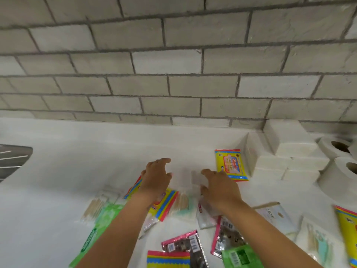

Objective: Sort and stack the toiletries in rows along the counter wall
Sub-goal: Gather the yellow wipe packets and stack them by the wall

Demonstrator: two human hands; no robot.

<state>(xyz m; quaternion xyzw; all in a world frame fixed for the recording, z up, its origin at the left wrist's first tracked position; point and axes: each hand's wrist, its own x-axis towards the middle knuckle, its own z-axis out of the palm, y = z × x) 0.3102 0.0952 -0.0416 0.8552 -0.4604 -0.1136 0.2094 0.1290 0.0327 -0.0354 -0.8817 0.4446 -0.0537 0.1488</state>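
Head camera view, looking down at a white counter that meets a wall of pale grey brick tile. Two bare forearms reach forward from the bottom edge. The left hand hovers palm down with its fingers spread and loosely bent, holding nothing, above a yellow packet with red and blue striped edges. The right hand is beside it, also palm down; its fingers seem to rest on a small clear packet, but blur makes it impossible to tell whether they grip it. Just right of that hand, a matching yellow sachet lies flat near the wall. Against the wall at far right stand stacked white tissue packs and toilet paper rolls. Unsorted toiletries lie scattered near the front edge: cotton swab packets, a green packet, dark foil sachets with pink edges and a white soap box. A metal sink shows at the left edge.
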